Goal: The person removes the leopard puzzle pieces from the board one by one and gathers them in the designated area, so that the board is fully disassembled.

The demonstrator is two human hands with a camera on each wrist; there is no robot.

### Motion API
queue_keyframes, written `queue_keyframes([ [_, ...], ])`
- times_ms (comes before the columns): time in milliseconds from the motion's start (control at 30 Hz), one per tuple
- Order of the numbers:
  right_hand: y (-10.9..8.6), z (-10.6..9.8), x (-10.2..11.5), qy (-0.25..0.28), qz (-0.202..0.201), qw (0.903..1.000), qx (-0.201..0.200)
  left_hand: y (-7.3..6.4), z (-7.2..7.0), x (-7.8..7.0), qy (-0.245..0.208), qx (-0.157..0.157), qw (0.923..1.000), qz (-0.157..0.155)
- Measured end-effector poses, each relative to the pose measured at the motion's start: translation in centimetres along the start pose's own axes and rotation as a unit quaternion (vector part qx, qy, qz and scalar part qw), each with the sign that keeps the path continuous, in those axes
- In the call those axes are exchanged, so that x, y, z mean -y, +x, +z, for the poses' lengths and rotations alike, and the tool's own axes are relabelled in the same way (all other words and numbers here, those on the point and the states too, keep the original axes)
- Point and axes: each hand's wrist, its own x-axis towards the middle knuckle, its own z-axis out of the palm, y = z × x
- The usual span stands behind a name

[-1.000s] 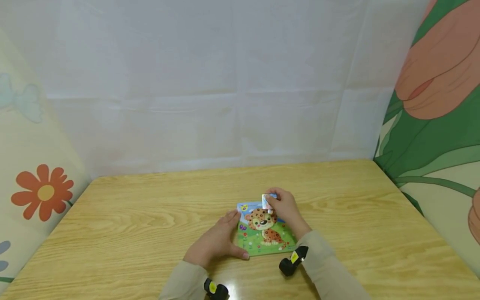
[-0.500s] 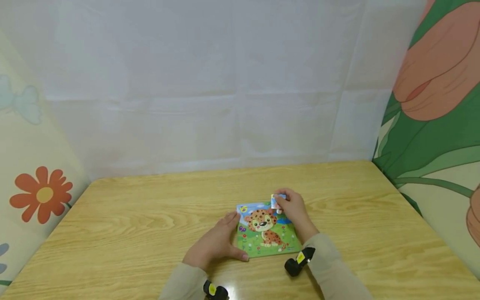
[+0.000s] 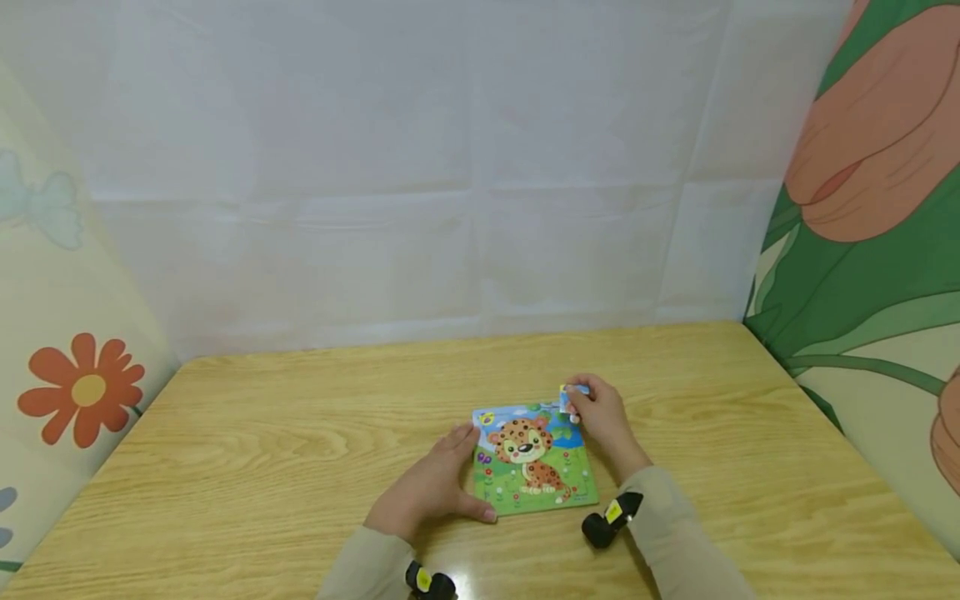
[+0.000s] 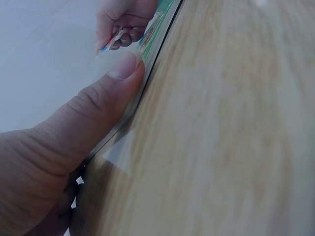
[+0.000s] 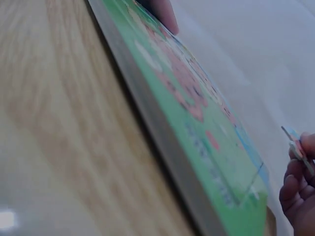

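A square jigsaw puzzle board [image 3: 547,498] with a spotted leopard on green grass under a blue sky lies flat on the table. Beside its left edge rests my left hand [image 3: 427,487], fingers extended along that side; its thumb [image 4: 93,105] lies against the edge near the lower left corner. My right hand [image 3: 606,423] pinches a small blue puzzle piece [image 3: 565,398] between thumb and fingers, raised over the board's top right corner. In the right wrist view the piece [image 5: 296,143] is tilted on edge, apart from the board [image 5: 162,108]. Curled fingers partly hide it.
The wood-grain table [image 3: 262,450] spreads around the board on all sides. A white cloth [image 3: 337,208] hangs behind it, with flower-printed panels at the left and right. A black wrist camera [image 3: 611,521] sits on each sleeve.
My right hand has moved right with the puzzle piece, from over the board's upper edge to its top right corner, uncovering more sky. The left hand and the board have stayed put.
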Motion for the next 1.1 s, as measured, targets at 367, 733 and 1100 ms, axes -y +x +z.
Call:
queue_keyframes([
  [367, 0.3, -1.8, -0.4, -0.13, -0.061, 0.9888, -0.039, -0.1, 0.0, -0.1, -0.005, 0.0, 1.0, 0.0],
  [733, 0.5, -2.6, -0.3, -0.109, -0.021, 0.9937, -0.015, -0.1, -0.1, -0.2, 0.0, 0.0, 1.0, 0.002],
  [1100, 0.9, -3.0, -0.5, -0.198, -0.05, 0.9788, -0.003, -0.1, 0.0, -0.1, 0.005, 0.001, 1.0, -0.001],
])
